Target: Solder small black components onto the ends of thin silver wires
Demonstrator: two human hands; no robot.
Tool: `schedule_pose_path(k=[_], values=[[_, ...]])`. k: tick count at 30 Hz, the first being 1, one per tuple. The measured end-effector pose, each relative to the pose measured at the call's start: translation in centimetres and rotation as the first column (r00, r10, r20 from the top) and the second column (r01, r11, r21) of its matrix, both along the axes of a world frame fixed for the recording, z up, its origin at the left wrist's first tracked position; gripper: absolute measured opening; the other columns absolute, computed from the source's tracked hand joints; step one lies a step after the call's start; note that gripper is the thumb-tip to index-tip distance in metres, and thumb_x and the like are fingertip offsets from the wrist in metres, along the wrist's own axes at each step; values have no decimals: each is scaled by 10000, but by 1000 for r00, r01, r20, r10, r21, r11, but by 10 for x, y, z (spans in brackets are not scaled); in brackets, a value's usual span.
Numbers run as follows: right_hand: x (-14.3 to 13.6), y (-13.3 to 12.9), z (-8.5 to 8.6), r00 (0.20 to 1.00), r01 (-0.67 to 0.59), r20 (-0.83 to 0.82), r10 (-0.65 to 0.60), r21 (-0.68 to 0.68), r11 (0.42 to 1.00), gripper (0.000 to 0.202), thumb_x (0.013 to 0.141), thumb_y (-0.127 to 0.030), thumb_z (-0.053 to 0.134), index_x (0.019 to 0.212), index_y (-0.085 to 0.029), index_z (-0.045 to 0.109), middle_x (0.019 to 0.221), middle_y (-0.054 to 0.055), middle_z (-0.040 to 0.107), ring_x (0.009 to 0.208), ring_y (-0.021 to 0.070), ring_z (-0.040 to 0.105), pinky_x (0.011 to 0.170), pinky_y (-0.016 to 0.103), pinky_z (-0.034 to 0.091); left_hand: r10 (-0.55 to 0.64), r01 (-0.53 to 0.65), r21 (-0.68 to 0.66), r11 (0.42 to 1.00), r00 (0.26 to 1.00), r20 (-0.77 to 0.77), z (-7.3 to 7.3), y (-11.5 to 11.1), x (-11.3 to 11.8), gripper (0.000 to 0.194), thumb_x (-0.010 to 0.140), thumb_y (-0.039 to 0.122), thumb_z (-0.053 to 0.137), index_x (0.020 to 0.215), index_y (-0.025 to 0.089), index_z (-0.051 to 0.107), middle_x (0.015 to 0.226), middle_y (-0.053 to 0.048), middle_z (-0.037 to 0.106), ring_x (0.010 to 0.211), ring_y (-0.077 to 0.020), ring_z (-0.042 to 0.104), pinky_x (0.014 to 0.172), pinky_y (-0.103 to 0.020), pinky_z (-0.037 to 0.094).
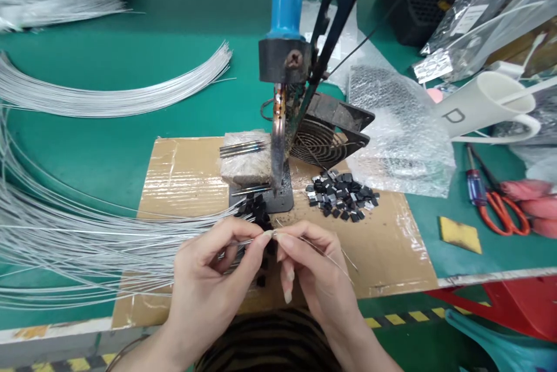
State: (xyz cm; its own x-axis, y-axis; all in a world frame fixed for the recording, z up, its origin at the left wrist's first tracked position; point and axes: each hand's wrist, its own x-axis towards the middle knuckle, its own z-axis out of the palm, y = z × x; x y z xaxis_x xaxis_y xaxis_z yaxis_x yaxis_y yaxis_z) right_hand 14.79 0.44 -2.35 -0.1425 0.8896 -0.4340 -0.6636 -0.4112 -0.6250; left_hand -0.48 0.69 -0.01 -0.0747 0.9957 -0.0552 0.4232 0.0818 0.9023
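Note:
My left hand (217, 279) is closed in a pinch, thumb against forefinger, on thin grey wire at the front of the cardboard sheet (383, 256). Fingertip to fingertip with it, my right hand (319, 270) pinches fine wires (351, 263) whose loose ends stick out to the right. The exact spot where the fingertips meet is too small to make out. A spread of grey wires (108, 238) runs in from the left, and black pieces (255, 209) sit around their ends, partly hidden by my hands. Just beyond stands a soldering iron (287, 3), tip pointing down.
Small black square pieces (342, 192) lie heaped on the right of the cardboard. Behind them are a fan (326, 134) and bubble wrap (400, 128). Orange-handled scissors (505, 215), a yellow sponge (460, 235) and a white mug (483, 105) are rightward. Another wire bundle (117, 102) lies left.

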Motion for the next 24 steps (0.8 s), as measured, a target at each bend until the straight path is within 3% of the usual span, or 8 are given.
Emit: schedule_pose_path(k=[3,8,14,17,24], values=[[5,2,2,999,-46,1,46,-12,999,151,818,-296,882,742,-178,826,617,-33,697,357,54,590,348,132,522,-47,48,34,998,999,-24,0,0,-1,87,916,250,732,830,239,746,669,45,657,531,-87,501,506,-222,371],[5,2,2,999,-43,11,43,-24,999,156,810,-318,891,787,-171,842,625,-28,702,381,57,608,370,132,544,-72,87,128,988,991,-117,-2,3,-2,101,929,220,726,833,246,712,556,89,437,479,-82,334,446,-216,282],[0,0,-1,1000,1,-16,-1,-12,1000,135,828,-307,876,829,-174,854,621,-31,692,383,56,598,371,138,553,-49,81,176,981,983,-180,-3,1,2,80,936,198,712,867,238,706,559,89,402,487,-83,352,434,-213,275],[-3,-2,-1,999,38,-27,-38,-18,999,111,837,-293,866,830,-183,855,629,-33,694,381,49,586,368,128,537,-32,69,191,979,982,-188,-6,-1,4,71,937,199,715,876,235,708,559,85,426,490,-86,360,432,-219,281],[-17,-7,1,992,117,-41,-119,-44,992,114,846,-303,856,827,-192,848,646,-32,692,389,33,557,396,122,524,-2,18,143,990,994,-107,-12,-5,5,58,941,220,727,885,235,722,646,54,630,512,-82,492,494,-203,410]])
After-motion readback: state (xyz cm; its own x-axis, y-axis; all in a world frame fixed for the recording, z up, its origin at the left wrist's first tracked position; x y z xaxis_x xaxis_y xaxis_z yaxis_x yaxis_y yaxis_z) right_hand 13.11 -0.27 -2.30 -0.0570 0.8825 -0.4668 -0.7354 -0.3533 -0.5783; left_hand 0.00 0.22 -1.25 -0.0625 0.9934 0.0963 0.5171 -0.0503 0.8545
